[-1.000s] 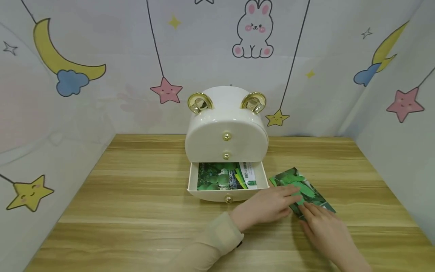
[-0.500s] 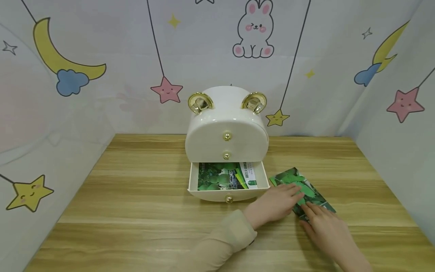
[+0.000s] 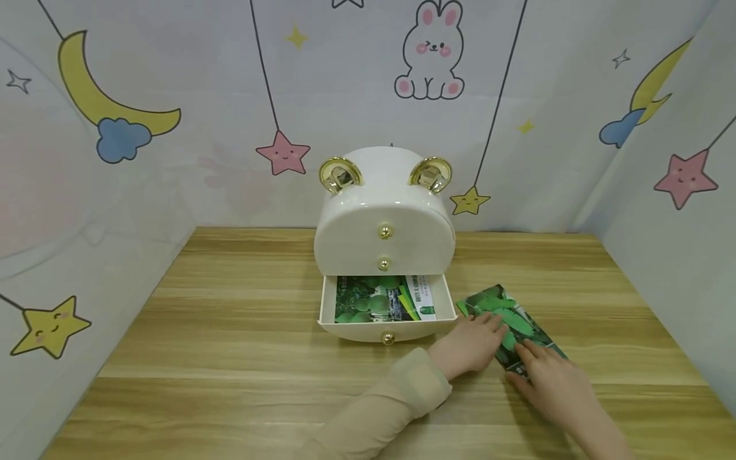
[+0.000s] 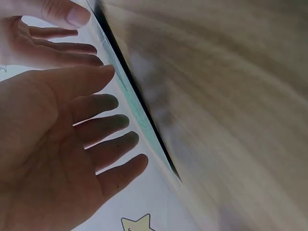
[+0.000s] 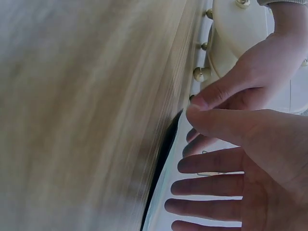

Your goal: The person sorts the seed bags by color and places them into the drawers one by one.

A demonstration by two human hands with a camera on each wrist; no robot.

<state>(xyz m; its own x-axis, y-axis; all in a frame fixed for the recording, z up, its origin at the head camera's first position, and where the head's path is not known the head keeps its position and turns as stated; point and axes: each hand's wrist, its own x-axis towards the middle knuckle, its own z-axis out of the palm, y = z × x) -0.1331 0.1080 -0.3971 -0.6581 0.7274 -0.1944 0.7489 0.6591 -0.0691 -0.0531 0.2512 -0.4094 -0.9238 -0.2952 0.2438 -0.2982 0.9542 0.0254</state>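
Observation:
On the table to the right of a white drawer box lies a flat green packet (image 3: pixel 520 324) printed with leaves, turned at a slant. My left hand (image 3: pixel 470 342) rests its extended fingers on the packet's left side. Over the lower right part lie the fingers of my right hand (image 3: pixel 554 383). In the left wrist view the left hand (image 4: pixel 72 139) has its fingers spread and slightly bent beside the packet's edge (image 4: pixel 137 108). The right wrist view has the right hand (image 5: pixel 226 178) with fingers nearly straight. Both hands cover parts of the print.
The white drawer box (image 3: pixel 385 191) has gold ears and round knobs. Its bottom drawer (image 3: pixel 328 300) is pulled out and holds another printed packet (image 3: pixel 374 300) showing green fruits. A cloth backdrop (image 3: pixel 356 76) with cartoon drawings stands behind the wooden table (image 3: pixel 230 358).
My left wrist and forearm have shifted to the right, and the left fingers have drawn back slightly, uncovering more leaf print. The right hand has barely moved. Packet and drawer stay in place.

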